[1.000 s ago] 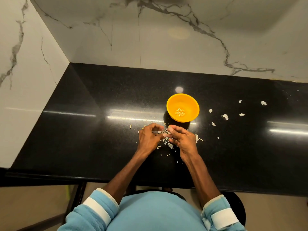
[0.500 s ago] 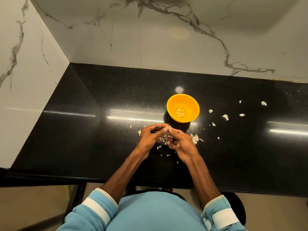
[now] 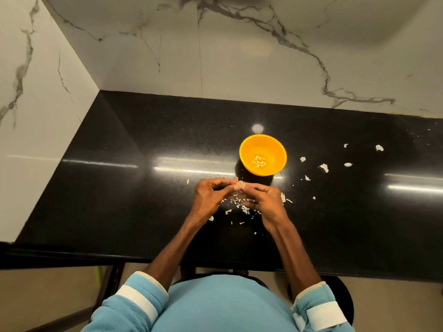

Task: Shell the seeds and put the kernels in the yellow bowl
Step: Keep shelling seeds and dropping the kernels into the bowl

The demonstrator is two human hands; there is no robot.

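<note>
From my feed, both hands are up close together over the black surface (image 3: 134,207), just on the near side of the yellow bowl (image 3: 248,147). The left hand (image 3: 210,197) and the right hand (image 3: 266,200) meet at their fingertips, fingers curled, and between them they pinch one small pale seed (image 3: 240,183). It is too small for me to tell whether its shell has split.

The yellow bowl stands upright on the surface, round, smooth, a bright orange-yellow inside, with a dark shadow on its near-left side. At its bottom lies a small cluster of kernels (image 3: 259,161), pale cream, oval, lying against one another in the middle.

Under and between the hands I see a litter of shell fragments (image 3: 236,205), thin whitish slivers strewn on the surface, some reaching toward the near edge. One single piece (image 3: 188,181) lies just left of the left hand. To the right of the bowl, well apart from the hands, lie larger white scraps (image 3: 324,167), loosely scattered.

Behind the surface rises a white marble wall (image 3: 239,63) with grey veins. Light-blue sleeves (image 3: 141,301) with white bands are pushed back from the forearms.
</note>
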